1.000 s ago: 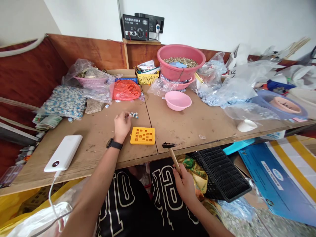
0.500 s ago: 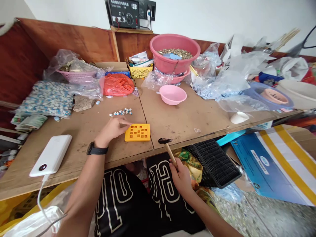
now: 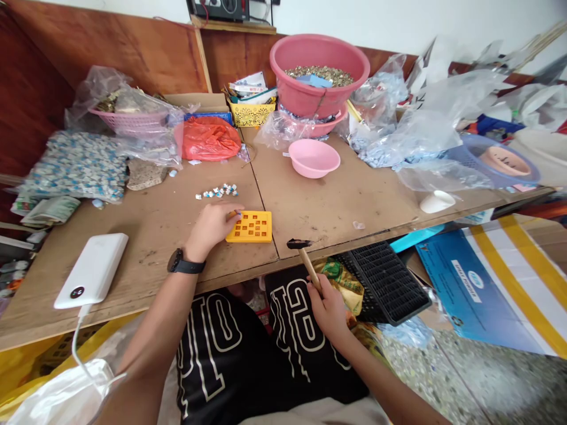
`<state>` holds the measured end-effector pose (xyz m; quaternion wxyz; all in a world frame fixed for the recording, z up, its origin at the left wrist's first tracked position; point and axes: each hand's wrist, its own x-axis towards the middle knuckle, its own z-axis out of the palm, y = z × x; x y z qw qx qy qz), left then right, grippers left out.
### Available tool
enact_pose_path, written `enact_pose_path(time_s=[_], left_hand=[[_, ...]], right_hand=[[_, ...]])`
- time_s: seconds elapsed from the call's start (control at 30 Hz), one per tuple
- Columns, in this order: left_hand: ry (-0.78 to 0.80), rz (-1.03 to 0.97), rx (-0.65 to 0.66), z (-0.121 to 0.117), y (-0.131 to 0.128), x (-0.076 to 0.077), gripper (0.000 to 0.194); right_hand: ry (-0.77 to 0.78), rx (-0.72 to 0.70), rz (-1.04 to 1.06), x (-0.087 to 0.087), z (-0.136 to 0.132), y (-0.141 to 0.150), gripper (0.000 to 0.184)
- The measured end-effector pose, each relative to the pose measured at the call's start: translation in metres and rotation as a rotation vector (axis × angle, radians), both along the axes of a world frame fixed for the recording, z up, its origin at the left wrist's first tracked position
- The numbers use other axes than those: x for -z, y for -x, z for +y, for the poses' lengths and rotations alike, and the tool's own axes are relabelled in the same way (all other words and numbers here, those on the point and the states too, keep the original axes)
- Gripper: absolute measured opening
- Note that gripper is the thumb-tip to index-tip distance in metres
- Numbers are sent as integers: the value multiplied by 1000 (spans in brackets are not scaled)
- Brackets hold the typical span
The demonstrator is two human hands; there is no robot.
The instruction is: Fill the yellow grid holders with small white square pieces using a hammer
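Observation:
A yellow block with rows of square pockets (image 3: 251, 228) lies flat on the bench near its front edge. My left hand (image 3: 213, 226) reaches over the block's left side, its fingers pinched at the upper left pockets; what they hold, if anything, is too small to name. Just behind that hand lies a loose row of small white-and-blue pieces (image 3: 219, 191). My right hand (image 3: 328, 307) is wrapped round the wooden handle of a hammer (image 3: 309, 267), low in front of the bench. The hammer's black head is up by the bench edge, right of the block.
A white power bank (image 3: 92, 268) with a cable lies at the left. Behind the block stand a pink bowl (image 3: 314, 158) and a large red basin (image 3: 319, 50) of small metal parts. A bag of white-and-blue pieces (image 3: 73, 165) lies far left; a white cup (image 3: 437, 202) lies at the right.
My left hand has moved slightly right, from the block's left edge onto its upper left pockets, with the fingers drawn closer together. The hammer stays in my right hand. The camera view has tilted down slightly.

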<state>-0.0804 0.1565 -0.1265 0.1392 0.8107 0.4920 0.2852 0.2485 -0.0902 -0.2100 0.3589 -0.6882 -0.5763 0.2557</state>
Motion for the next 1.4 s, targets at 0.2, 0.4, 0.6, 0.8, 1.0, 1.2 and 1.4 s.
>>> enact_pose_path(time_s=[0.2, 0.4, 0.6, 0.8, 1.0, 1.2, 1.4], left_hand=[[34, -71, -38, 1, -4, 5, 26], [42, -189, 37, 9, 0, 14, 22], [-10, -123, 86, 12, 1, 18, 30], [-163, -130, 1, 8, 5, 10, 47], [-145, -333, -373, 22, 28, 11, 36], [-32, -257, -728, 34, 63, 19, 34], [84, -151, -746, 43, 78, 23, 33]], right_hand=[[19, -65, 35, -14, 2, -4, 36], [-2, -234, 21, -56, 27, -5, 40], [-58, -309, -194, -89, 90, 0, 39], [-183, -370, -325, -94, 133, 25, 40], [-61, -458, -467, -83, 158, 37, 21], [-110, -408, 29, -73, 165, 30, 37], [269, -327, 613, -54, 164, 34, 55]])
